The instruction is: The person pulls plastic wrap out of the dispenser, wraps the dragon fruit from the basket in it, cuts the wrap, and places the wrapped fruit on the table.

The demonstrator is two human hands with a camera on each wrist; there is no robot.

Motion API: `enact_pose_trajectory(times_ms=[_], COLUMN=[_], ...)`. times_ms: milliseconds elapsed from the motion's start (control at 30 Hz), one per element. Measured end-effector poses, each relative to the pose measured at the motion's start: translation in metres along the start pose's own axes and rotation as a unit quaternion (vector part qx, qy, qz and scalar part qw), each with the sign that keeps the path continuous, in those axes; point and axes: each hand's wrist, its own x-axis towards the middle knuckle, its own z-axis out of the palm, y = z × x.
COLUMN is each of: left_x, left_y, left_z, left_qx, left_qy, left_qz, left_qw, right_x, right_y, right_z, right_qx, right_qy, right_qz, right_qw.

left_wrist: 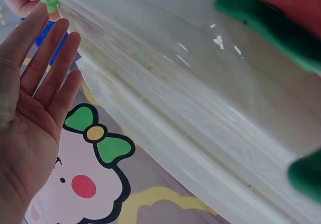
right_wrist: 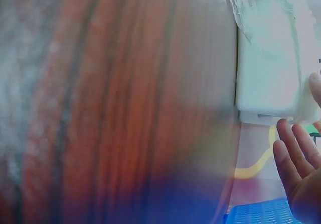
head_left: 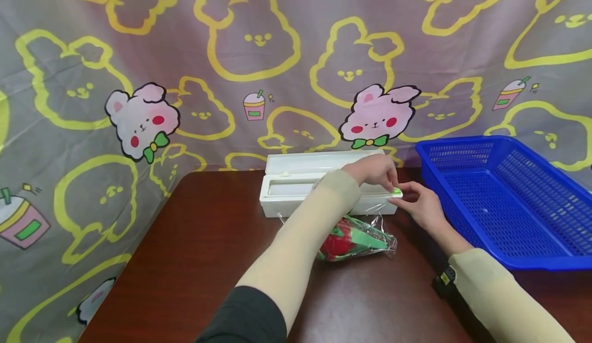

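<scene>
A long white cling film box (head_left: 279, 208) lies on the table with its lid raised. Clear film comes off its front. My left hand (head_left: 373, 170) reaches across to the box's right end, thumb and fingertips pinching a small green slide cutter (head_left: 396, 191); in the left wrist view its other fingers extend straight. My right hand (head_left: 423, 206) holds that same end between thumb and fingers, right beside the cutter. In front of the box lies a red-and-green item (head_left: 365, 240) under crumpled clear film, partly hidden by my left forearm. Its exact kind cannot be told.
A blue plastic basket (head_left: 481, 230) with perforated walls stands at the right, close to my right forearm. The dark wooden table (head_left: 185, 260) ends at the back against a patterned cloth (head_left: 296, 50) with cartoon rabbits.
</scene>
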Motion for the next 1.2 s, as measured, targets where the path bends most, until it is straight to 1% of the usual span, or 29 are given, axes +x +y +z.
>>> enact_pose_trajectory(times_ms=[100,200,467,700,967,1200], left_x=[0.0013,0.0022,0.0040,0.0039,0.0048,0.0042], left_y=[0.0004,-0.0001,-0.0023,-0.0059,-0.0055,0.0020], left_z=[0.0004,0.0006,-0.0004,0.0023,0.0024,0.0010], left_qx=[-0.001,0.003,0.024,0.024,0.040,0.043], left_qy=[-0.007,-0.013,-0.003,-0.010,-0.012,-0.016], left_qz=[-0.010,-0.007,0.006,-0.009,0.009,0.019], left_qw=[0.9999,0.9999,0.9997,0.9996,0.9991,0.9988], right_x=[0.0007,0.0020,0.0055,0.0065,0.0060,0.0044], right_y=[0.0002,0.0014,0.0024,0.0021,0.0009,0.0031], right_z=[0.0005,0.0013,0.0009,0.0025,0.0010,-0.0005], right_qx=[0.013,0.021,0.029,0.030,0.038,0.044], right_qy=[-0.003,-0.003,-0.004,-0.003,-0.004,0.002], right_qz=[0.004,0.009,0.010,0.007,0.009,0.005], right_qw=[0.9999,0.9997,0.9995,0.9995,0.9992,0.9990])
